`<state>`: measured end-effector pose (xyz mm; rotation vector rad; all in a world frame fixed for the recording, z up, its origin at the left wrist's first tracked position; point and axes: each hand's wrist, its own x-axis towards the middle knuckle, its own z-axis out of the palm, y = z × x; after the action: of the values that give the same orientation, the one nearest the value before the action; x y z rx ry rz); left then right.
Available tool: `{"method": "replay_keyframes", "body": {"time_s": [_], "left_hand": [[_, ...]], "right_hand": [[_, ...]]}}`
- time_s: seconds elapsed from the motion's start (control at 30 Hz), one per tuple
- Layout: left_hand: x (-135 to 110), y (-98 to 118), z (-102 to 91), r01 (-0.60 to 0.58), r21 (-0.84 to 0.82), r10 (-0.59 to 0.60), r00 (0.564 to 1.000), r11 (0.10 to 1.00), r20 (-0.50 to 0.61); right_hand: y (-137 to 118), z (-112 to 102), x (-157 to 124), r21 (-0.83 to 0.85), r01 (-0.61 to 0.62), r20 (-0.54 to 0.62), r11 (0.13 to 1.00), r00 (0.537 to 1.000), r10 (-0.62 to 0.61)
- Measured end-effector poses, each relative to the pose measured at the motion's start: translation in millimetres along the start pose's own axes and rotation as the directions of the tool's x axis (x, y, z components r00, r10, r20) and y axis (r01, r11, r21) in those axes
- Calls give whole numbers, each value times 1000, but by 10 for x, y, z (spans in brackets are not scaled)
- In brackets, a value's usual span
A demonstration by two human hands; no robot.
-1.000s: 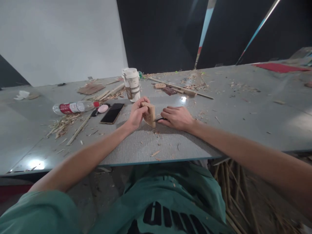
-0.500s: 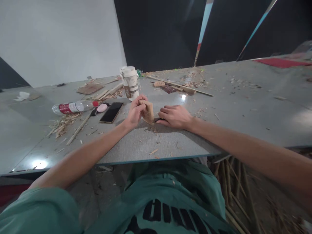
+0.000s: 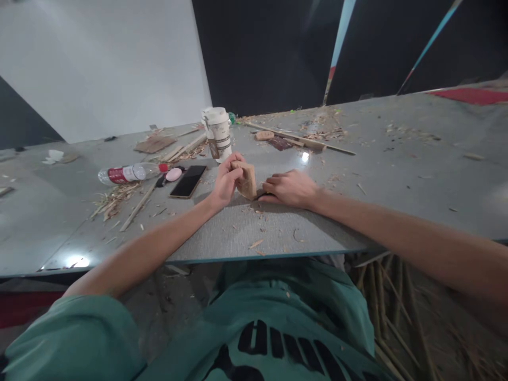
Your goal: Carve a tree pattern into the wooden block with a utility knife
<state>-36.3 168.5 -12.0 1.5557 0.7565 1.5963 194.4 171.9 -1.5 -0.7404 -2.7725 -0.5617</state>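
My left hand (image 3: 228, 182) is closed around a small carved piece of wood (image 3: 248, 182), holding it upright just above the tabletop. The thumb presses on the wood's near face, and the other fingers are partly hidden behind it. My right hand (image 3: 289, 189) lies low at the table, its fingers curled over a thin, dark-bladed knife (image 3: 262, 194). The knife's tip meets or nearly meets the lower right edge of the wood. Most of its handle is hidden in the palm. Small shavings lie beneath both hands.
Beyond my left hand stands a lidded white cup (image 3: 217, 132). To the left lie a phone (image 3: 189, 181), a pink oval item (image 3: 173, 174) and a plastic bottle (image 3: 133, 172). Wood strips (image 3: 301, 140) and shavings litter the back. The table's front edge (image 3: 262, 259) is close to my body.
The whole view has shifted slightly, so everything on the table sits a little farther right. Both hands keep nearly the same grip and place against the wood.
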Motion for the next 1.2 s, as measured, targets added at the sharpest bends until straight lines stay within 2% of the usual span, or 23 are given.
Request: {"method": "replay_keyframes", "body": {"time_s": [0.13, 0.27, 0.43, 0.57, 0.7, 0.8, 1.03, 1.2], "left_hand": [[-22, -18, 12, -16, 18, 16, 1000, 1000, -8], [-38, -39, 20, -14, 34, 15, 999, 999, -34], [-7, -28, -11, -32, 87, 36, 998, 996, -49], [12, -35, -35, -59, 100, 63, 997, 993, -36], [17, -49, -35, -51, 85, 53, 999, 995, -12], [15, -42, -24, -41, 80, 42, 999, 996, -14], [26, -12, -17, -10, 86, 12, 1000, 996, -22], [49, 6, -67, 37, 58, -38, 999, 998, 22]], "right_hand": [[-13, -25, -32, -34, -58, -39, 998, 998, 57], [-18, -27, -45, -40, -107, -14, 993, 994, 107], [-14, -7, -12, -35, -81, 38, 996, 996, 82], [-12, -23, -18, -36, -67, 8, 997, 998, 67], [-8, -32, -46, -36, -151, -28, 988, 988, 150], [-9, -25, -53, -20, -194, -4, 981, 981, 194], [-12, -32, 0, 16, -135, 114, 991, 985, 133], [-3, -26, -3, 32, -125, 102, 992, 987, 121]]}}
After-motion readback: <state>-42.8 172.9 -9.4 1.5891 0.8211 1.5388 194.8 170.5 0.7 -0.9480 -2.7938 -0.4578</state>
